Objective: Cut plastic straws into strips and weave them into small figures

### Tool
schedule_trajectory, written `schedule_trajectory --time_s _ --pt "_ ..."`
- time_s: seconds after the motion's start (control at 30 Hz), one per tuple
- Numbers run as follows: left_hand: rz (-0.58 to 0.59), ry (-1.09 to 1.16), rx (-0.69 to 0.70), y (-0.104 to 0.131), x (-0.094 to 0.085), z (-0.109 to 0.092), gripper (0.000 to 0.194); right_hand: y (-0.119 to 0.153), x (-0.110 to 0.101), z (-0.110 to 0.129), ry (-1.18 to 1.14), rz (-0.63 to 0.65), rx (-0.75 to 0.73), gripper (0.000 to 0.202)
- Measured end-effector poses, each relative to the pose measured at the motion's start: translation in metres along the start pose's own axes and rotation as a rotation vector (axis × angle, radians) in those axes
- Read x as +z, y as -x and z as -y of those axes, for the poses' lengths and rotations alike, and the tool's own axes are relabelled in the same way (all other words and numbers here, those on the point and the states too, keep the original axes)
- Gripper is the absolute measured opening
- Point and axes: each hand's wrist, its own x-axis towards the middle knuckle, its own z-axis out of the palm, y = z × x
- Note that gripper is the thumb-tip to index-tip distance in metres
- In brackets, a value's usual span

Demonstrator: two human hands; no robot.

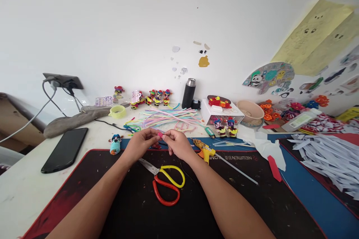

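A small curled piece of pink pipe cleaner [160,134] is pinched between the fingertips of both hands, above the far edge of the black mat. My left hand [142,142] grips it from the left, and my right hand [177,142] from the right, fingers closed. Just below the hands, scissors [155,171] with one yellow and one red handle lie on the mat, blades toward my left wrist. A yellow hot glue gun [206,151] with a long glue stick [238,170] rests right of my right hand. Left of my left hand stands a small blue figure [115,144].
Pastel pipe cleaners [171,117] lie in a pile behind the hands. Several finished figures [158,98] and a black thermos [189,94] line the wall. A phone [65,150] is at left. A white box [221,114] and a heap of white paper strips [327,164] are at right.
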Motion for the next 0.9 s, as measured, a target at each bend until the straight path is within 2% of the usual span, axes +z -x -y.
schedule_trajectory --time_s 0.23,0.37,0.6,0.9 --pt "-0.025 -0.077 0.025 0.0 -0.001 -0.001 0.051 0.003 0.0 0.002 0.063 0.014 -0.023 0.018" --pt "-0.058 -0.06 0.006 -0.001 -0.002 -0.002 0.049 0.0 -0.002 0.001 -0.041 0.015 -0.005 0.024" --pt "-0.135 0.033 -0.004 -0.002 -0.005 -0.003 0.044 -0.006 -0.013 -0.001 -0.187 -0.068 0.048 0.037" --pt "-0.113 0.016 -0.008 -0.002 -0.004 -0.004 0.044 -0.004 -0.007 -0.001 -0.177 0.006 0.039 0.035"
